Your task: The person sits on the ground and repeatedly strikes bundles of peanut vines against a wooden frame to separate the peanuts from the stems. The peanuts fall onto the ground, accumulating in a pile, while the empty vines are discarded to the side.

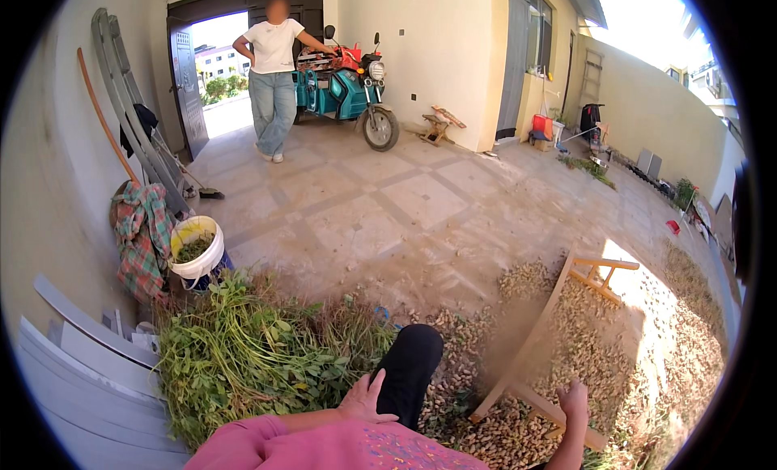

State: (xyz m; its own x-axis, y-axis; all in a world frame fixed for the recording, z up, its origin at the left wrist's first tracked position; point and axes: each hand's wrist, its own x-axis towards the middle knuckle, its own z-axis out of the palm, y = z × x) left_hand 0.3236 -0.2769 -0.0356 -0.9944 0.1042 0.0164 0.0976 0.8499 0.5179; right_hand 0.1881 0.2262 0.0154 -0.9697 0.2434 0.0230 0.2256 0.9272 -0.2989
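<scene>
My left hand [365, 399] rests on my dark trouser leg [411, 364] near the knee, fingers spread, holding nothing. Beside it on the left lies a heap of leafy green plants [267, 348], stems and leaves tangled. My right hand [572, 399] has its fingers curled, above one leg of a light wooden bench or trestle [546, 303]. Whether the fingers hold anything cannot be made out. The bench appears tipped on its side, and its middle is blurred. Unshelled peanuts [510, 436] cover the floor around and under it.
A white bucket [209, 251] with plant scraps stands at the left, by a plaid cloth [141, 233]. Grey panels [91, 397] lie along the left wall. A person [272, 75] stands by a teal cargo tricycle [346, 94] near the open door [188, 88].
</scene>
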